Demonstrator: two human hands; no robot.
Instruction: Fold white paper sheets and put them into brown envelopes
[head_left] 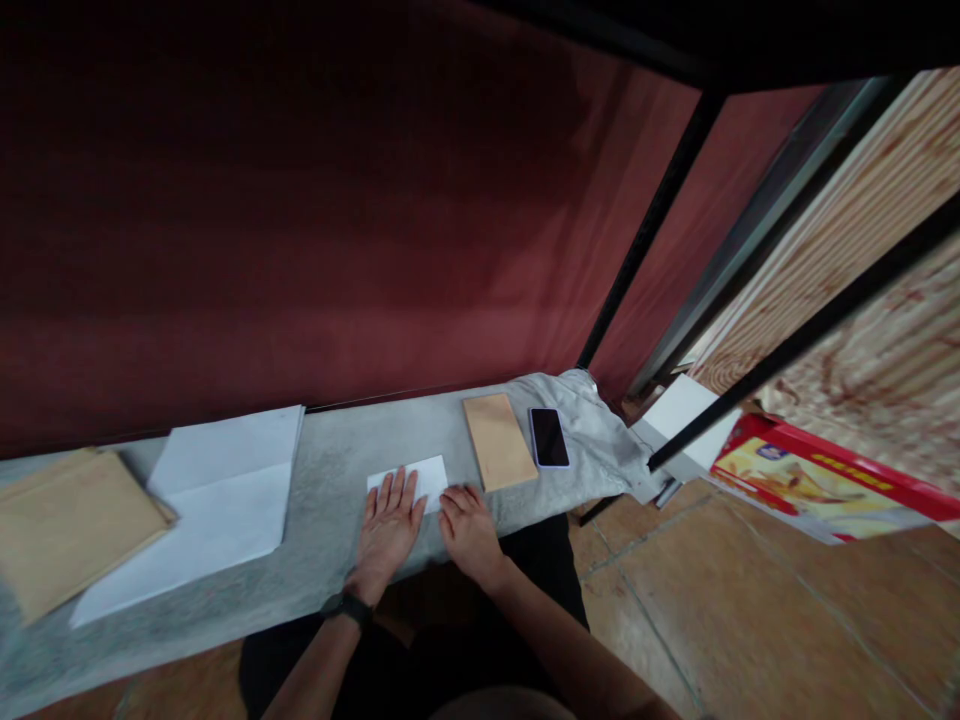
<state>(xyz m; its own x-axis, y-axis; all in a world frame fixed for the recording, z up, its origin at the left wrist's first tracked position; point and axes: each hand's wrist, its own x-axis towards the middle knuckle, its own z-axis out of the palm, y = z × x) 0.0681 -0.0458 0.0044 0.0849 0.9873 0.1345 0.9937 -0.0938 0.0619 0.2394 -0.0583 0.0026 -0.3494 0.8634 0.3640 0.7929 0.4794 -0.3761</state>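
Note:
A small folded white paper (426, 477) lies on the grey cloth-covered table (330, 520). My left hand (388, 525) lies flat on the paper's near left part with fingers stretched out, a dark band on its wrist. My right hand (469, 525) rests beside it at the paper's near right edge, fingers bent down onto the table; nothing shows in its grip. Just right of the paper lies a brown envelope (499, 440), and beyond it a dark phone (549, 437).
A stack of white sheets (217, 495) and brown envelopes (64, 525) lie at the left of the table. A dark red wall stands behind. Right of the table are black metal bars (652, 230), a white box (686, 415) and a red-and-yellow box (817, 480) on the tiled floor.

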